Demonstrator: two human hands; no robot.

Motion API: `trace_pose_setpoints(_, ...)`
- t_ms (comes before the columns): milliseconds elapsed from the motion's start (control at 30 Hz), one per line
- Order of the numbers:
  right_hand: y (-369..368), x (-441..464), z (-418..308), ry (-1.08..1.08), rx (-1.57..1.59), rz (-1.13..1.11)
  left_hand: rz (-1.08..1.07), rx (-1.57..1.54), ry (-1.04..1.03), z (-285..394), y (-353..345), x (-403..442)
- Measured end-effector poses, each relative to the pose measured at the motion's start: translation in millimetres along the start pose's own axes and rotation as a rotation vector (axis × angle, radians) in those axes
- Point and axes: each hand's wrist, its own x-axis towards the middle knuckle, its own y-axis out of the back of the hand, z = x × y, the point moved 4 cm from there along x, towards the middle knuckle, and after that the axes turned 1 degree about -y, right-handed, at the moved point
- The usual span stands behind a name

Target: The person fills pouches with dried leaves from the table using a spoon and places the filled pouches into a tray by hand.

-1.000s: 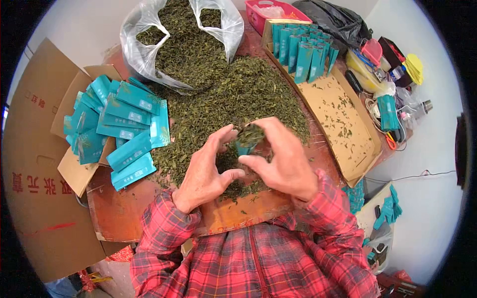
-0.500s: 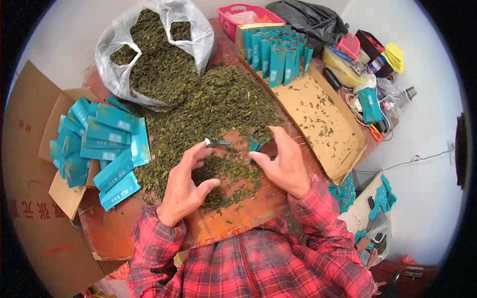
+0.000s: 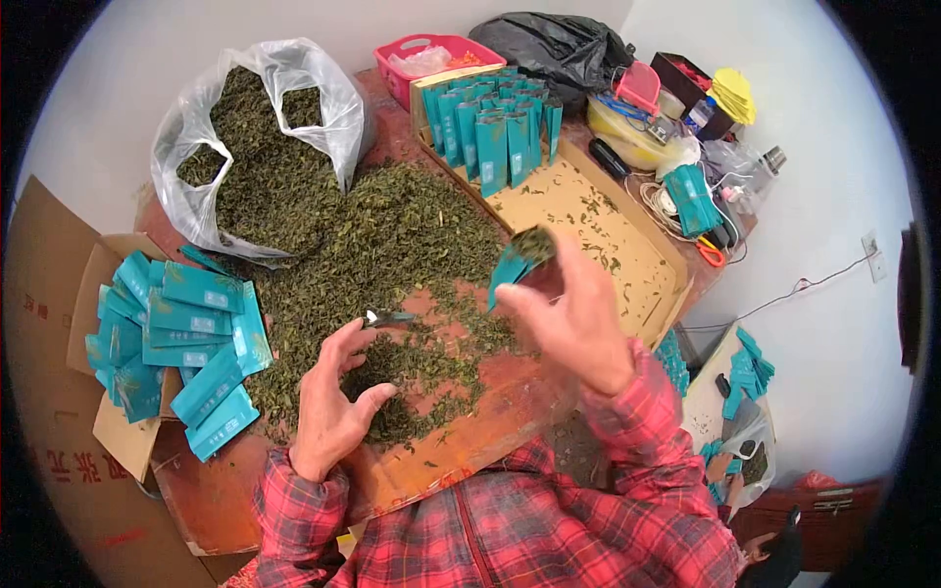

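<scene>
My right hand (image 3: 573, 318) grips an upright, slightly tilted teal packet (image 3: 505, 274) between thumb and fingers; dark dried leaves show at its open top. My left hand (image 3: 338, 392) hovers over the loose dried leaves (image 3: 392, 235) at the near side of the table, thumb spread away from the fingers. A small black pointed piece (image 3: 394, 318), white at its base, sticks out from the left index fingertip and seems to be worn there. Part of the right fingers is blurred.
A clear plastic bag (image 3: 338, 108) of leaves stands at the back left. Flat teal packets (image 3: 201, 318) fill a carton at left. Filled packets (image 3: 493, 152) stand in a cardboard tray (image 3: 652, 279). Behind are a pink basket (image 3: 392, 83) and clutter. Another person's hand (image 3: 720, 465) shows lower right.
My right hand has lifted the teal packet up from the leaves, and its leaf-filled top now shows. My left hand stays spread near the pile. The whole view has shifted slightly.
</scene>
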Motion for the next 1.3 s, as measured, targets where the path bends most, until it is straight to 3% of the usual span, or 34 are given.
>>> trace_pose_setpoints(167,42.6,63.8,34.3,-0.059,-0.19,0.101,0.024,0.026,-0.04,0.2,-0.2,0.9)
trace_pose_setpoints(467,30.8,172.2,173.5,-0.209,-0.494,0.178,0.051,-0.007,0.003,-3.8,6.3,1.8)
trace_pose_setpoints(667,27.0,200.1,182.8,-0.274,-0.571,0.149,0.066,0.031,-0.011,-4.3,9.3,3.9)
trace_pose_setpoints(967,26.6,219.4,226.1,-0.191,-0.567,0.107,0.037,0.013,0.018,-7.1,9.9,2.4)
trace_pose_setpoints(1133,28.7,231.6,258.9,-0.205,-0.546,0.012,0.049,0.086,-0.115,-9.0,8.8,2.0)
trace_pose_setpoints(1300,31.3,240.7,282.6,-0.225,-0.674,0.02,0.047,0.094,-0.108,-6.6,8.0,1.0)
